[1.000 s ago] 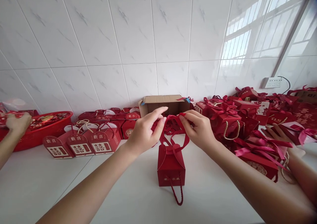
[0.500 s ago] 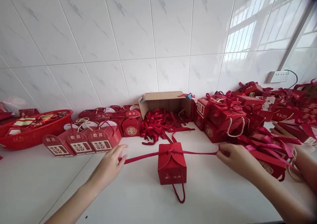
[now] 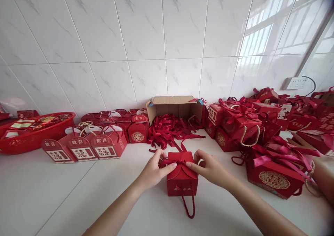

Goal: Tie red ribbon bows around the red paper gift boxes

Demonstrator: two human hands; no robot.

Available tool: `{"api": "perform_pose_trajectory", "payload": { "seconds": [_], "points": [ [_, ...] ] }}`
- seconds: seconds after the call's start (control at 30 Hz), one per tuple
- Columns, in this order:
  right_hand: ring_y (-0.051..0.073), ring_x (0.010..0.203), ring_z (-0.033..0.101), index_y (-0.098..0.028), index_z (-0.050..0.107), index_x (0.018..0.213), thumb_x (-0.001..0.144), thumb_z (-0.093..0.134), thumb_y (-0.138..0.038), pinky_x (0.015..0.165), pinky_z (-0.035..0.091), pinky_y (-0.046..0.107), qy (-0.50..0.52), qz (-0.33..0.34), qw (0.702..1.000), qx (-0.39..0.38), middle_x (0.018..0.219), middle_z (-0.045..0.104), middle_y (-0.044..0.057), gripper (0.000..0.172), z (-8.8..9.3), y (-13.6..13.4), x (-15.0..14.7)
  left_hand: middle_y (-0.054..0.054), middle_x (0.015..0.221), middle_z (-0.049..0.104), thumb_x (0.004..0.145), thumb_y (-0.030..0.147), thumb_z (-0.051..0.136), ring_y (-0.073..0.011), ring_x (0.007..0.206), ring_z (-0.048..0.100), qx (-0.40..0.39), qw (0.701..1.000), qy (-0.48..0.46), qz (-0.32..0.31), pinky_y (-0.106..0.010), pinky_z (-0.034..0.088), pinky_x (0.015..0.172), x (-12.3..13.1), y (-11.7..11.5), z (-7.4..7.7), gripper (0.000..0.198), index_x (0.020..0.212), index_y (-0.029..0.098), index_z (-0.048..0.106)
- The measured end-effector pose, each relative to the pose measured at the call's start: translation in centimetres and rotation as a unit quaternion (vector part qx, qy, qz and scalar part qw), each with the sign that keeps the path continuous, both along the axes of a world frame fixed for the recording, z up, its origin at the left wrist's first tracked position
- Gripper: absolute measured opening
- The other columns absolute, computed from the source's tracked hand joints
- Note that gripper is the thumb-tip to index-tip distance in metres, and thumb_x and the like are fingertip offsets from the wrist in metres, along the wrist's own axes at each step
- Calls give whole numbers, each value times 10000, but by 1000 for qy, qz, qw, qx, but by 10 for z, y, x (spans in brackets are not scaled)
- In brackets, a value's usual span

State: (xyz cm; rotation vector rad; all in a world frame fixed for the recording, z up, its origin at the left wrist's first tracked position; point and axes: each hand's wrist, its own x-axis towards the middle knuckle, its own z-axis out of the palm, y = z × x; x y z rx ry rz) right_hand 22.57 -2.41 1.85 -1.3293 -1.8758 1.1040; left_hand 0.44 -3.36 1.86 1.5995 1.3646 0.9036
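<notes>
Ribbon knot [image 3: 180, 162] between fingers [image 3: 170, 167], red box [image 3: 182, 177] beneath

Glossy, grey-veined white tiles [image 3: 104, 27] line the wall. A barred window's reflection [image 3: 257, 41] brightens the right side, above a socket strip [image 3: 294, 83]. The tabletop [image 3: 26, 187] is pale.

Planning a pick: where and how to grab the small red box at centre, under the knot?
Probably low on both sides of the red box, coming from left and right. It stands upright with straight side edges there; the ribbon knot sits on top, and the cord handle loops out in front.
</notes>
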Motion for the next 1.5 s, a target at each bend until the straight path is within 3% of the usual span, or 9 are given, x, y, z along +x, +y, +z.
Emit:
{"api": "perform_pose_trajectory", "payload": {
  "seconds": [0.13,0.27,0.4,0.63,0.97,1.2,1.3,1.4,1.5],
  "points": [
    [71,477,379,-207,404,734,753,563,-688,437,274,206,6,9,993,-120,628,434,-56,507,-2,5,3,25,834,534,758,482,658,-154,766,549,-64,998,-28,-9,-250,422,658,1,-2,4,356,826,219,428],
    [71,496,283,-180,417,647,828,374,-732,471,218,213,35,23,989,-142,553,343,-55,581,-2,10,9,-32,903,633,766,476,662,-186,844,579,-95,992,-63,-51,-280,427,739,0,-2,6,326,859,174,580],
    [73,521,290,-175,399,635,840,375,-718,500,194,229,96,52,982,-157,573,388,-37,581,-5,11,12,-25,865,645,740,485,695,-124,694,532,-157,979,-121,-58,-228,338,587,-2,0,4,375,929,168,626],
    [66,512,191,-193,324,626,806,480,-700,479,132,237,116,72,981,-135,566,295,-67,560,-9,12,13,57,601,356,757,556,633,-59,500,275,-176,966,-184,-34,-234,136,491,-8,3,-2,482,615,176,373],
    [76,496,249,-193,384,587,834,541,-591,473,188,240,12,74,997,-2,545,331,-60,493,-12,17,41,63,586,295,699,487,689,-76,531,262,-123,984,-119,-59,-229,175,502,-23,6,6,485,580,187,327],
    [86,509,394,-175,465,632,827,576,-570,528,307,236,153,95,974,-137,548,468,-35,454,-11,9,41,61,591,350,733,497,649,-81,525,341,-165,978,-121,-45,-230,251,517,-20,2,8,425,610,187,387],
    [106,593,475,-158,540,662,815,629,-508,612,386,253,272,103,941,-175,645,543,4,392,-6,6,44,11,704,501,790,535,567,-145,677,498,-111,993,-46,-7,-276,391,660,-19,2,13,360,711,189,502],
    [119,643,493,-153,610,680,798,675,-438,661,413,264,335,100,921,-172,683,562,20,316,5,4,43,-23,897,575,805,489,562,-213,922,548,41,996,45,67,-352,409,856,-14,-2,21,282,802,213,507],
    [115,656,497,-157,674,756,781,709,-379,669,413,255,353,102,916,-161,687,582,21,226,19,3,35,-45,1059,568,765,419,636,-240,1064,518,148,984,90,42,-386,375,962,3,-11,31,272,909,231,502]
  ]
}}
